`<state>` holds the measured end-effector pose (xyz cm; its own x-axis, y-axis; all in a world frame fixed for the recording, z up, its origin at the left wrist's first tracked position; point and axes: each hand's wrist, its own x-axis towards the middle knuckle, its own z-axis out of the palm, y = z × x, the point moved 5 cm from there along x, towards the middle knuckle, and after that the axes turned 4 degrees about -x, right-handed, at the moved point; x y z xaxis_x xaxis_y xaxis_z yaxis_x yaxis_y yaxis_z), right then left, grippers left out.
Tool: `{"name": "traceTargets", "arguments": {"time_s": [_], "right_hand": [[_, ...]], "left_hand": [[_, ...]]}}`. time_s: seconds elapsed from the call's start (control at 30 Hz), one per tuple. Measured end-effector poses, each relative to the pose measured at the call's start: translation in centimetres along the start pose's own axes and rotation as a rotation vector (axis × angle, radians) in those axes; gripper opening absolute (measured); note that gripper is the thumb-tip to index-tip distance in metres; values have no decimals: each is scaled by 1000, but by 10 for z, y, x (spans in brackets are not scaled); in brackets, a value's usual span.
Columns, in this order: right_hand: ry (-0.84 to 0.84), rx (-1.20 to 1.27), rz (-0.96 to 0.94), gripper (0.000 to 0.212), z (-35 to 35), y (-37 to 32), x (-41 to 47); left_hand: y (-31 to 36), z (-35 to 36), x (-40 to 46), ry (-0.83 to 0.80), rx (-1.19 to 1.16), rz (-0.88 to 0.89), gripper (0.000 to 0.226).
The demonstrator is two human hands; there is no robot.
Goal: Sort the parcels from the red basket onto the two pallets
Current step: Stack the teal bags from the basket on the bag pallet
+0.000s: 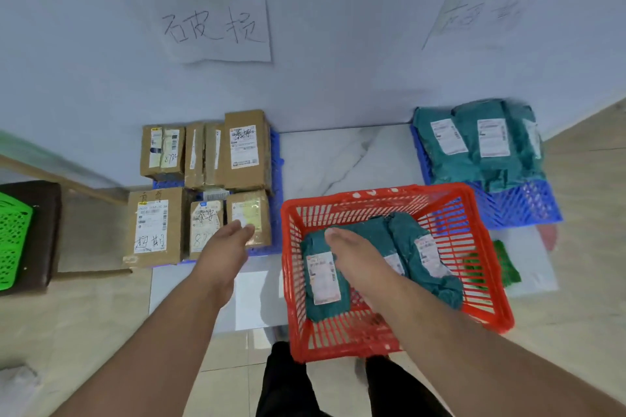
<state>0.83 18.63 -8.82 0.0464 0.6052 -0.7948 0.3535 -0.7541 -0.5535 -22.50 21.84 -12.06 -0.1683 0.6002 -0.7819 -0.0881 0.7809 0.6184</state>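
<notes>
Two hands reach forward, well apart. Left hand (230,240) hovers with relaxed fingers over cardboard boxes (203,186) on the left blue pallet (277,179). Right hand (352,254) rests on a teal parcel (321,281) inside the red basket (399,342); its fingers are hidden. Bare marble floor (345,159) separates both pallets; the right pallet (518,206), beyond the basket, holds teal parcels against the wall (338,85).

Two bare forearms, no sleeves visible, no watch or rings to be seen on left hand (227,240) or right hand (352,257). Black trousers (288,382) on both legs below.
</notes>
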Motion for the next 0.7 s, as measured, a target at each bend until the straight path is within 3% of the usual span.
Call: {"name": "traceTargets", "arguments": {"time_s": [0.07,0.2,0.27,0.33,0.43,0.53,0.7], "right_hand": [[45,-17,11,51,-36,26,-5],[113,2,111,53,-98,79,-10],[132,6,153,55,-125,107,-6],[168,22,164,52,-150,129,-4],[174,73,202,40,-171,155,2],[198,108,254,38,-182,175,23],[184,11,307,51,-185,195,57]], "left_hand": [[-2,26,-25,4,-14,20,53],[-20,92,-67,-47,-5,-10,14],[-34,126,-79,-67,-3,-23,10],[-47,154,-83,-78,48,-13,17],[-71,190,-81,-78,104,-57,53],[-92,226,-76,-144,185,-102,51],[-138,274,-47,-245,294,-178,64]]}}
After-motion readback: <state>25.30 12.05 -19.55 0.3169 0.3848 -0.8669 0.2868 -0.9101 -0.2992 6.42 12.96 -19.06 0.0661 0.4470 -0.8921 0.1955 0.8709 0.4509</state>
